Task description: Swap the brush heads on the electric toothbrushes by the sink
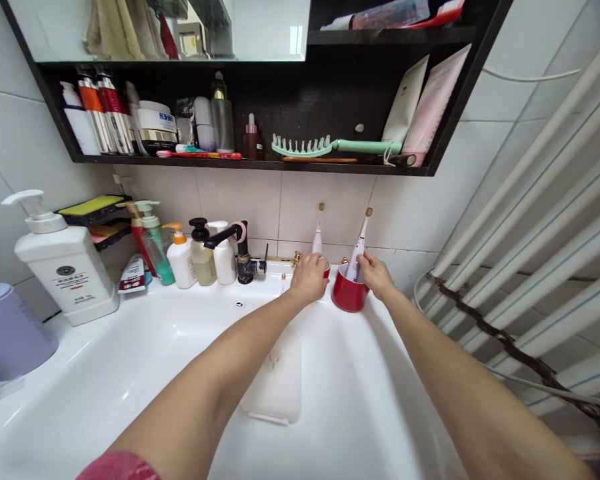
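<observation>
My right hand (377, 273) is closed on a white electric toothbrush (361, 243), which stands tilted in a red cup (349, 297) at the sink's back right edge. To its left, my left hand (309, 277) is curled over a second red cup (327, 270), mostly hidden behind the fingers. A pale electric toothbrush (317, 240) rises upright just behind that hand, its lower part out of sight. Both brush heads look brownish. A small thin stick-like item (283, 283) shows beside the left hand.
The white sink (355, 400) holds a whitish flat container (275, 383). A black faucet (243, 253), pump bottles (180, 260) and a large white bottle (67, 267) line the left. Above hangs a dark shelf (290, 100) with a green hairbrush (365, 146). Pipes (530, 233) run along the right.
</observation>
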A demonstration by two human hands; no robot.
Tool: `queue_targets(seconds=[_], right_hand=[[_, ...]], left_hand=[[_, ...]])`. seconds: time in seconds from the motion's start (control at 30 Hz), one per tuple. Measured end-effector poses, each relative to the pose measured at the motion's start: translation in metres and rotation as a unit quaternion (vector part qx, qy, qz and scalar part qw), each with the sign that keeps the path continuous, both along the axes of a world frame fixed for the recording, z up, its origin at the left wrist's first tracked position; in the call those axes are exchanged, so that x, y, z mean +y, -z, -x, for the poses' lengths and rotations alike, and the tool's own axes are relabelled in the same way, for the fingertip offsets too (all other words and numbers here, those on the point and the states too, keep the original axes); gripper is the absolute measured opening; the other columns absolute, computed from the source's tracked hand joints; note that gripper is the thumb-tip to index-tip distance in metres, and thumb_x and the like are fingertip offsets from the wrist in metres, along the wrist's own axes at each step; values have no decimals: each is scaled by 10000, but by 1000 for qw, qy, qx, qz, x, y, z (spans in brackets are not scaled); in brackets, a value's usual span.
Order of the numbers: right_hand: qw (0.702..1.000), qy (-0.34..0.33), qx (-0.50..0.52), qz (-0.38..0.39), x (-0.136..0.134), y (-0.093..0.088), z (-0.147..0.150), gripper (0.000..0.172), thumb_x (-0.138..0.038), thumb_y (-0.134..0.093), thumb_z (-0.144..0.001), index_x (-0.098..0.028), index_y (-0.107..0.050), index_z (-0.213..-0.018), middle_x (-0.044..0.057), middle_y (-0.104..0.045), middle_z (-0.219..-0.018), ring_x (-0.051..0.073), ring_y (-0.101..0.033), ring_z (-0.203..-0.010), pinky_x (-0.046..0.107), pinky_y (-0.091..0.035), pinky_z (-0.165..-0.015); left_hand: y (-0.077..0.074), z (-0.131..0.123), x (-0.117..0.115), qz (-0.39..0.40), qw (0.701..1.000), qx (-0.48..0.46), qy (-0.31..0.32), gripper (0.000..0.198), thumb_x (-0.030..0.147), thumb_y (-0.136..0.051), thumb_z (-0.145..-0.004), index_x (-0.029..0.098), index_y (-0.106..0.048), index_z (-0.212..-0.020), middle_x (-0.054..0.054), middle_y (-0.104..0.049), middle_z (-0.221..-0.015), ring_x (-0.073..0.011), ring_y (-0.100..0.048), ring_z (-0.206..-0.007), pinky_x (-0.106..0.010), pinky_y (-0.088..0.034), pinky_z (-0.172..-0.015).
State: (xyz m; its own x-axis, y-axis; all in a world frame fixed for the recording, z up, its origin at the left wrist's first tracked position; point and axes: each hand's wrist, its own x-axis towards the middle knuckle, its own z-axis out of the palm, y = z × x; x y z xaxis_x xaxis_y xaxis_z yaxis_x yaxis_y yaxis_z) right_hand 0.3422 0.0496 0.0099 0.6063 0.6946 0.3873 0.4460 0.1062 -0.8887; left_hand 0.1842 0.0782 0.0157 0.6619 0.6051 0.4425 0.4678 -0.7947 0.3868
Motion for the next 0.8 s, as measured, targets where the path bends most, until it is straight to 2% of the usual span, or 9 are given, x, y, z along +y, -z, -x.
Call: queue_targets(seconds=[0.13,0.23,0.27,0.33,0.43,0.53,0.63,0.7,0.8], right_hand=[[997,80,-19,-7,-15,-14,13,371,-335,-414,-616,-142,-524,-913,89,-570,-804,193,-497,-759,330,-344,-691],[984,143,-88,-57,-31,-26,40,393,-325,-389,-635,-114,-503,-946,127,-531,-913,209,-459,-856,351,-296,-765],[982,135,-114,-73,-36,-27,52,393,-330,-381,-642,-113,-501,-947,126,-527,-927,202,-460,-859,344,-301,-765],[986,75,-129,-74,-43,-22,78,406,-357,-394,-638,-117,-499,-948,116,-538,-918,188,-482,-827,328,-329,-739],[998,-45,-42,8,-48,-1,115,457,-380,-474,-579,-122,-493,-955,94,-571,-853,178,-515,-757,314,-360,-693],[990,-118,28,70,-52,24,143,354,-345,-512,-545,-139,-551,-829,58,-600,-717,170,-531,-659,296,-384,-623],[989,-126,39,70,-58,36,161,226,-311,-521,-531,-149,-570,-681,39,-596,-625,166,-524,-592,289,-388,-579],[992,-111,43,52,-63,37,169,236,-317,-506,-546,-147,-555,-702,41,-590,-653,163,-518,-611,286,-387,-589],[995,-78,57,10,-67,28,173,312,-355,-452,-592,-138,-512,-809,47,-572,-734,150,-505,-668,275,-386,-616]], left_hand=[[3,21,6,18,999,24,-27,228,113,-444,-601,123,-521,-815,-85,-416,-1008,-212,-305,-990,-327,-285,-817],[7,36,-7,20,999,29,-19,201,108,-434,-598,138,-535,-769,-61,-418,-1016,-191,-314,-985,-292,-311,-798],[9,43,-14,21,999,28,-16,202,114,-432,-601,141,-534,-773,-55,-412,-1029,-186,-312,-988,-286,-310,-802],[16,60,-33,23,999,27,-11,209,121,-427,-606,146,-533,-784,-45,-404,-1048,-174,-305,-996,-274,-306,-811],[29,88,-62,35,999,33,-10,212,123,-427,-604,148,-537,-783,-39,-412,-1042,-161,-306,-998,-255,-303,-819],[42,112,-87,56,997,43,-22,197,128,-436,-595,148,-546,-757,-41,-425,-1024,-160,-325,-984,-253,-313,-811],[51,128,-102,75,996,46,-36,193,123,-436,-588,146,-552,-740,-42,-428,-1023,-166,-340,-973,-260,-324,-800],[55,134,-108,85,995,43,-42,201,116,-425,-588,146,-552,-741,-43,-426,-1029,-173,-337,-980,-269,-332,-789],[61,138,-114,98,994,33,-45,236,100,-410,-580,138,-549,-768,-58,-425,-1034,-195,-335,-990,-290,-345,-768]])
